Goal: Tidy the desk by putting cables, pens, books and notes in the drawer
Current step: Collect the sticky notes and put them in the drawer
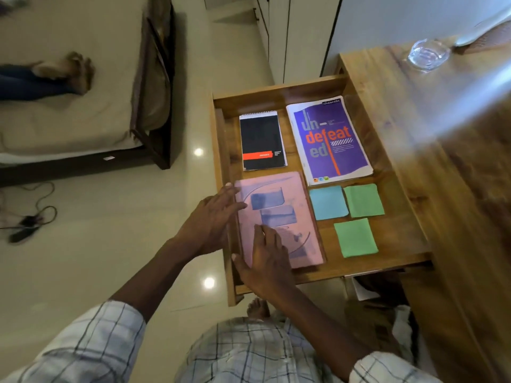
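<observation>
The wooden drawer [279, 91] stands pulled out from the desk [442, 134]. Inside lie a black spiral notepad [261, 140], a purple book [329, 139], a pink book [301, 217], a blue sticky note [327, 202] and two green notes [363, 200] [355, 238]. My left hand [213, 219] touches the pink book's left edge with straight fingers. On the book's near cover rests my right hand [265, 261], fingers flat, thumb at the book's near left edge.
A clear glass bowl [427, 54] sits at the desk's far end. A bed [83, 106] with a person's legs on it stands to the left. Black cables [30, 217] lie on the glossy floor. White cupboards stand behind the drawer.
</observation>
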